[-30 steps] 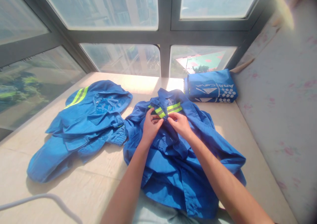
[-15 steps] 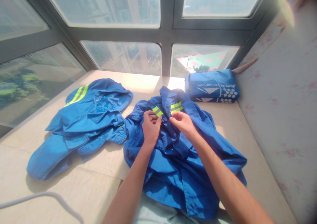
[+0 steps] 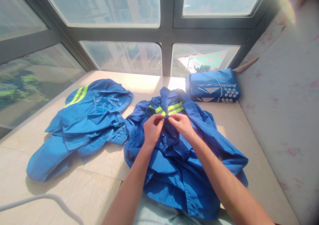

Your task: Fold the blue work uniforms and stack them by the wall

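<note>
A blue work jacket point(image 3: 171, 172) with yellow-green reflective stripes lies rumpled in front of me, its collar pointing to the window. My left hand point(image 3: 154, 128) pinches one front edge of it just below the stripe. Opposite, my right hand point(image 3: 181, 123) pinches the other front edge, and the fingertips of both hands nearly meet. What exactly sits between the fingertips is too small to make out. To the left, a second blue garment point(image 3: 82, 125) with a similar stripe is spread out, its elastic cuff against the jacket's sleeve.
A folded blue bundle point(image 3: 213, 85) with white printing stands at the back right by the wall. Grey-framed windows point(image 3: 166, 36) rise behind the pale wooden surface point(image 3: 99, 175). A light cable point(image 3: 47, 196) curves across the front left corner.
My two hands have come together, bringing the jacket's front edges and their stripes side by side. The other garment and the bundle have stayed in place.
</note>
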`<act>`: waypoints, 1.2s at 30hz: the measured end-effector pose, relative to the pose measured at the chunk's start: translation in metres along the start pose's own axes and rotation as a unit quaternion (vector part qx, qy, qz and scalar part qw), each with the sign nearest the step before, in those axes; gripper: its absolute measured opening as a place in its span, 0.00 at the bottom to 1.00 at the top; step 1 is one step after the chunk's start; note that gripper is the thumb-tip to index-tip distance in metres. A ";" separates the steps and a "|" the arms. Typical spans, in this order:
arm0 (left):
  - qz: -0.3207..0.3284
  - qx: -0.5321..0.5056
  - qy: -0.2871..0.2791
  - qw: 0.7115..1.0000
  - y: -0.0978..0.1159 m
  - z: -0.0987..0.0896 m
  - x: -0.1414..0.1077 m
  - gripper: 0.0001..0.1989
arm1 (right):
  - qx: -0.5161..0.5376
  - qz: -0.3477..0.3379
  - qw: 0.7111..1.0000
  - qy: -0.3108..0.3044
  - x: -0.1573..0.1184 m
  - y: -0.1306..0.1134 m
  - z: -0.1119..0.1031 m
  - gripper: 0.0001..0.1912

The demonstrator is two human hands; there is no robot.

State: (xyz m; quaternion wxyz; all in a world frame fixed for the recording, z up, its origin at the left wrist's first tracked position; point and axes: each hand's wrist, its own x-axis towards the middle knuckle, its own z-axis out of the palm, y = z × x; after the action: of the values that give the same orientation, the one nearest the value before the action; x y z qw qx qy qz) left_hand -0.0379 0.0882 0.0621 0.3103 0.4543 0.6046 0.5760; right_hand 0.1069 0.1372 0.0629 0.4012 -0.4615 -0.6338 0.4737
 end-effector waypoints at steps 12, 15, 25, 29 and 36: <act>0.026 0.015 0.003 1.000 -0.003 0.000 0.000 0.06 | -0.084 -0.038 0.996 0.005 -0.001 -0.009 -0.002 0.10; 0.051 0.050 0.016 0.997 -0.004 0.000 -0.001 0.06 | -0.120 -0.049 0.992 -0.012 -0.004 -0.016 -0.001 0.11; 0.055 0.043 0.025 0.997 -0.005 0.000 0.000 0.06 | -0.091 -0.070 0.990 -0.079 0.000 -0.021 -0.010 0.10; 0.008 0.000 0.021 1.000 -0.005 0.002 0.001 0.04 | -0.115 -0.089 0.989 -0.034 0.005 -0.015 -0.007 0.05; -0.018 -0.032 0.022 0.999 0.001 0.007 0.002 0.06 | -0.250 -0.158 0.955 0.014 0.001 -0.011 0.007 0.05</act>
State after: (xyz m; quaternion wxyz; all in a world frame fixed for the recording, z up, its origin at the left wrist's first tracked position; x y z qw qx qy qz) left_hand -0.0326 0.0929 0.0629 0.3210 0.4205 0.6007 0.5994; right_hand 0.0978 0.1349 0.0719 0.3511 -0.4473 -0.7915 0.2241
